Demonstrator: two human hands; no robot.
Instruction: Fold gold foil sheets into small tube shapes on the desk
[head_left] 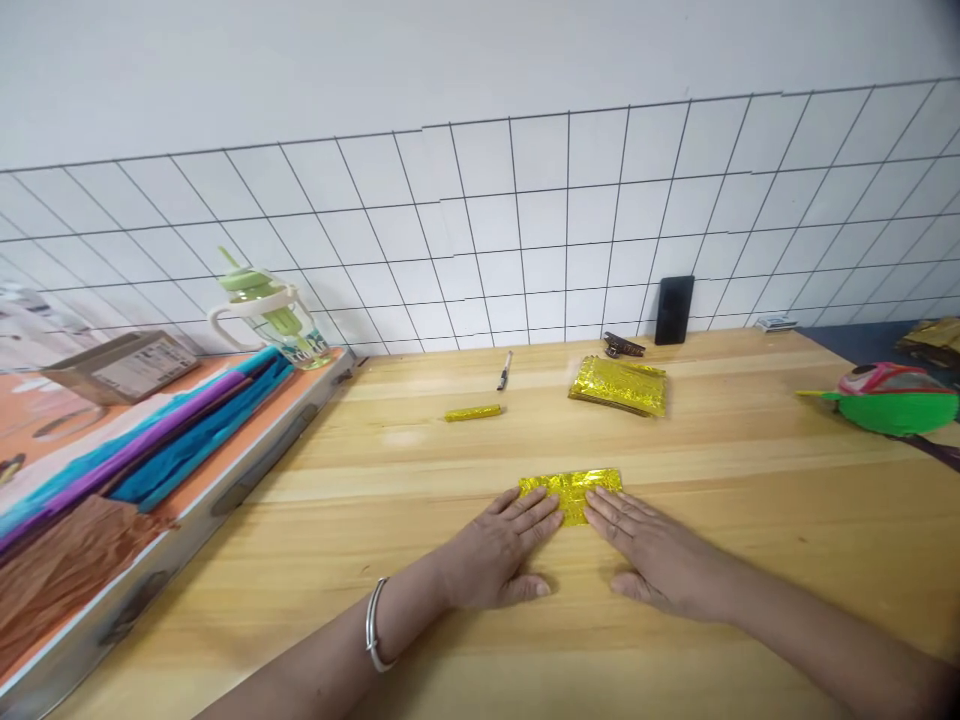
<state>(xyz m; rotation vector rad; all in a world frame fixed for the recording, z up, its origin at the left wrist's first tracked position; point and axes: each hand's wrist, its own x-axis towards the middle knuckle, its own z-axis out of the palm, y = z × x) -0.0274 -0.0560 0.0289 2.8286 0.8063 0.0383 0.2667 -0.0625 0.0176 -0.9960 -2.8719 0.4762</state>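
Note:
A shiny gold foil sheet lies flat on the wooden table in front of me. My left hand rests on its left part with the fingers stretched out. On the right part lies my right hand, flat and with fingers extended too. Both sets of fingertips cover some of the sheet, and a strip of gold shows between them. Beyond the hands is a narrow gold foil roll. A stack of gold foil packets sits to the right of that roll.
A pen, a dark hair clip and an upright black phone are near the tiled wall. At left, a raised orange surface holds a green-lidded bottle, a cardboard box and coloured crepe paper. A green pouch lies right.

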